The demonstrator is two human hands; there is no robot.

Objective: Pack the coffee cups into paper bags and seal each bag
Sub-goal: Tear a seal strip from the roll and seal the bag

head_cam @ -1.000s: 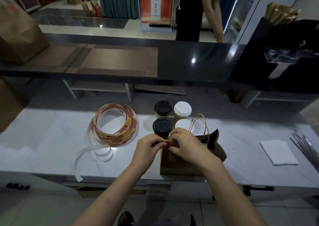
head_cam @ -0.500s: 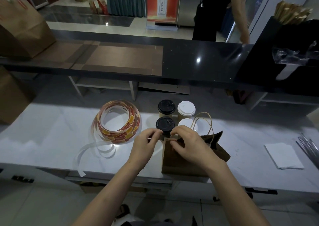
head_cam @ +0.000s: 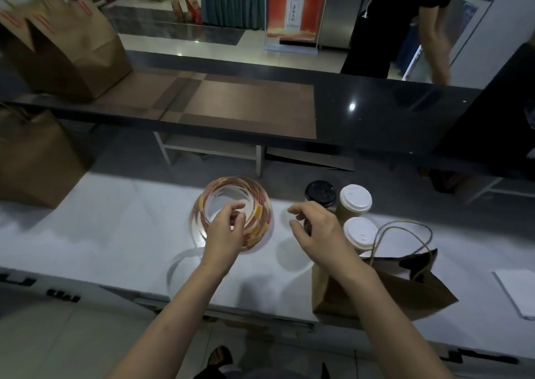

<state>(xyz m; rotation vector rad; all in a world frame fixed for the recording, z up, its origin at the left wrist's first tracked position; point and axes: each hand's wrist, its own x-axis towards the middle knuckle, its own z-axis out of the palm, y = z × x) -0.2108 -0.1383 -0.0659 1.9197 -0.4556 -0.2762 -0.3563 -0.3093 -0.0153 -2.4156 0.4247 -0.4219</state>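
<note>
Coffee cups stand on the table just behind the paper bag, while the left grip pinches the sticker roll, presumably for a seal, and the right grip hovers loosely curled, empty.

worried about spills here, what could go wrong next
The right hand hovers beside the lidded cups; a careless reach could tip one. The paper bag stands at the counter front edge, so a nudge might drop it. The left hand could unravel the loose sticker roll.
</note>
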